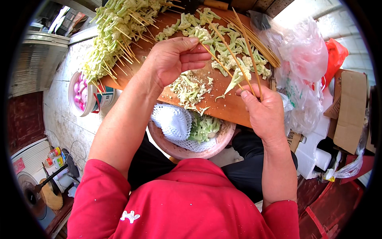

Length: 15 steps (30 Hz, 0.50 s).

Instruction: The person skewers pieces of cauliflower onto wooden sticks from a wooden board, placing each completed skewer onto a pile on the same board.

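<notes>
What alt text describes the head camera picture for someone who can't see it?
A person's right hand holds thin wooden skewers over a brown board while the left hand is at a cauliflower floret. Loose florets lie on the board, with a heap of skewered ones at its left.

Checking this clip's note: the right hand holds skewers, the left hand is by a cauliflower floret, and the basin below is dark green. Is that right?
Not quite: the head view shows a pale pink basin. The right hand, skewers, left hand and cauliflower floret are as described.
</notes>
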Available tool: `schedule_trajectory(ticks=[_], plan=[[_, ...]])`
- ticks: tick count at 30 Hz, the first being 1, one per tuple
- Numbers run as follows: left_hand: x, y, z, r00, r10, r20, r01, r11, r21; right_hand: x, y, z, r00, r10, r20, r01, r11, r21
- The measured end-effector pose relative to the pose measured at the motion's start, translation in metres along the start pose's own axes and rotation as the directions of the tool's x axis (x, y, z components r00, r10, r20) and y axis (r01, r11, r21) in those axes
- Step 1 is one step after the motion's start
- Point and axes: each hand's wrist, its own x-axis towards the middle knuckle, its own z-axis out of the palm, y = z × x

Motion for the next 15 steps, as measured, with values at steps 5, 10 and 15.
schedule_trajectory(ticks=[5, 10, 15], plan=[[-0.006, -0.022, 0.016, 0.991, -0.075, 0.113, 0.072, 0.997, 0.028, 0.005, 0.000, 0.008, 1.000, 0.017, -0.003, -0.017, 0.997, 0.072], [-0.015, -0.037, 0.031, 0.990, -0.108, 0.090, 0.098, 0.989, 0.115, 0.011, 0.002, 0.008, 0.999, -0.011, -0.046, 0.010, 1.000, -0.015], [-0.008, -0.038, 0.028, 0.992, -0.066, 0.109, 0.053, 0.992, 0.117, 0.015, 0.003, 0.008, 0.999, -0.009, -0.047, 0.010, 1.000, 0.028]])
